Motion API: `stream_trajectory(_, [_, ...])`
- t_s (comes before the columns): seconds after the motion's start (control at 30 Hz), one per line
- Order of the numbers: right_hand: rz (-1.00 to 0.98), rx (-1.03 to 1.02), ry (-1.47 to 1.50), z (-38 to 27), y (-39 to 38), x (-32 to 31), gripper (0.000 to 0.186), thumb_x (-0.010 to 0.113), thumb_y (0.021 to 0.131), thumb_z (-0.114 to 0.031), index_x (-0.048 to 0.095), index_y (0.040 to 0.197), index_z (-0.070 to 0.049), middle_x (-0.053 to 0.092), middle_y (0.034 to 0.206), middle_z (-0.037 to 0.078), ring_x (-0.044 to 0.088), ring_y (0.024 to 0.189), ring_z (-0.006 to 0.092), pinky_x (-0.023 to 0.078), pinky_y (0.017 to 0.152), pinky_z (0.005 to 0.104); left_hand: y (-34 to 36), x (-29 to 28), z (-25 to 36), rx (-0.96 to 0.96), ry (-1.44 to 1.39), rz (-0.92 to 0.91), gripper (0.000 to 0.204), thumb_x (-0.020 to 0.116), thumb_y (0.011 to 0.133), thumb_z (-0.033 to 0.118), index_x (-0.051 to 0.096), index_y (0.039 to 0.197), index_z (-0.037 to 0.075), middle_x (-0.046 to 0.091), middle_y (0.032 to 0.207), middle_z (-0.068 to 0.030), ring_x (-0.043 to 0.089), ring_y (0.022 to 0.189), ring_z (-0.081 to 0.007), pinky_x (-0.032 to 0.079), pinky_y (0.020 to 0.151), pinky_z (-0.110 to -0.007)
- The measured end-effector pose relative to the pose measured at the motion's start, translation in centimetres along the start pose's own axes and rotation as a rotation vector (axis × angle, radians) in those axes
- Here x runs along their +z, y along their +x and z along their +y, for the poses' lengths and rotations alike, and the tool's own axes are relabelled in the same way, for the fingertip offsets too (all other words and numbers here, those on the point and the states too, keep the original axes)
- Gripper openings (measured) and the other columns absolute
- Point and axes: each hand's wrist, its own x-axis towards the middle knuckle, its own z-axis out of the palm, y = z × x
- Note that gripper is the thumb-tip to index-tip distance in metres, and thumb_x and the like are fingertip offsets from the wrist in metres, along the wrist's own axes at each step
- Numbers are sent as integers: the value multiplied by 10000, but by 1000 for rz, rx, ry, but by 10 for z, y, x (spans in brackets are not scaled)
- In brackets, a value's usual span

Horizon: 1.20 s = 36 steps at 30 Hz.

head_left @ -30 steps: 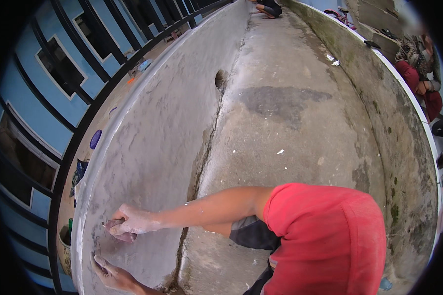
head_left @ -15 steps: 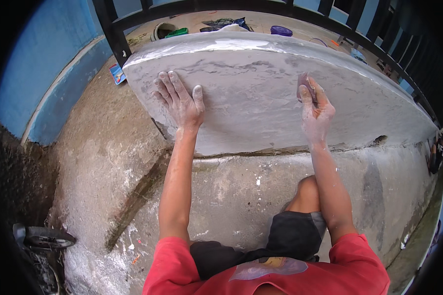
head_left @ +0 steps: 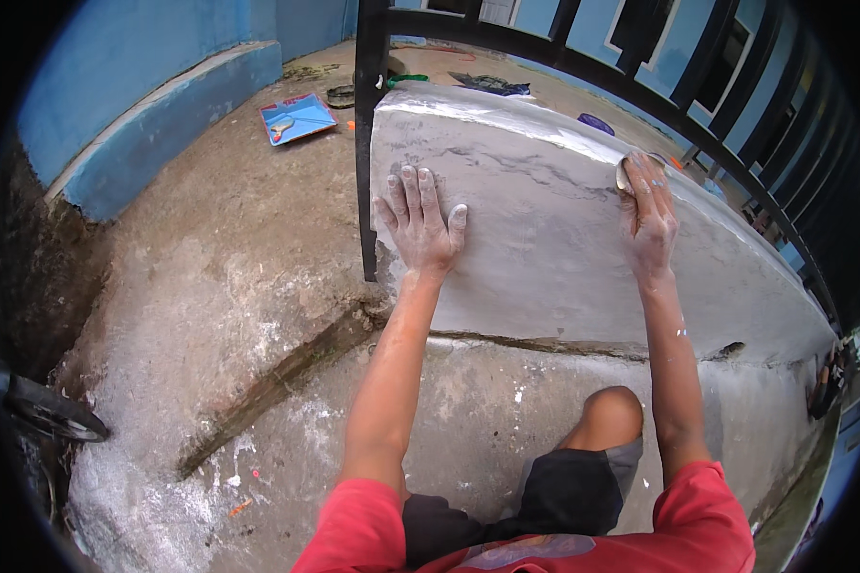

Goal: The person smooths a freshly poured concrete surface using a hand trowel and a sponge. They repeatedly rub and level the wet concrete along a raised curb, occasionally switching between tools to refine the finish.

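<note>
Concrete floor (head_left: 182, 325) spreads near and left. Low grey wall (head_left: 535, 258) spans middle to right. Black railing (head_left: 588, 59) runs along wall's far side, post at left end. Blue tray (head_left: 301, 108) on floor, far left, small tool inside. Left hand (head_left: 420, 234): palm against wall's left part, grip flattened, 5 fingers splayed. Right hand (head_left: 652, 224): grip curled around thin pad (head_left: 623, 180), held at wall's upper edge, right.

Even, diffuse daylight with soft shadows, fisheye bending toward black corners.
</note>
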Motion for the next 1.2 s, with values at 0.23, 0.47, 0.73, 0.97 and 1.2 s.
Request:
stream_trajectory(0.23, [-128,-80,130,-60,42,19,416,733,923,-83,715,1338,-105,717,1347,138,690,1241,333,556,1072,441,-3,7,5,-16,-17,60,794,429,1069,570,326,1647,35,260,1741,-160,162,1630,-378,39,1302,-613])
stream_trajectory(0.47, [-241,-176,303,-161,116,78,470,686,936,-124,669,1405,-149,722,1331,134,739,1093,343,608,922,438,-6,11,4,-25,-89,47,785,494,1037,566,388,1621,51,279,1735,-150,140,1633,-382,32,1291,-643])
stream_trajectory(0.73, [-362,512,169,7,29,-61,262,635,1036,-241,779,1200,-97,775,1081,201,760,974,371,594,831,446,-3,7,0,-12,-59,59,788,455,1056,572,349,1644,58,239,1751,-144,123,1639,-369,19,1299,-623])
stream_trajectory(0.97, [-305,326,177,-75,69,10,301,604,1040,-323,794,1072,-91,759,857,208,758,836,395,601,782,515,1,-2,6,-15,-54,30,771,404,1087,543,314,1648,22,217,1752,-177,123,1637,-373,35,1302,-603])
stream_trajectory(1.2, [-419,225,250,-90,85,25,324,591,1042,-337,770,1076,-70,761,910,223,751,859,426,591,804,527,4,-11,8,6,-57,-53,770,361,1104,543,274,1662,19,202,1755,-187,136,1633,-380,39,1301,-581])
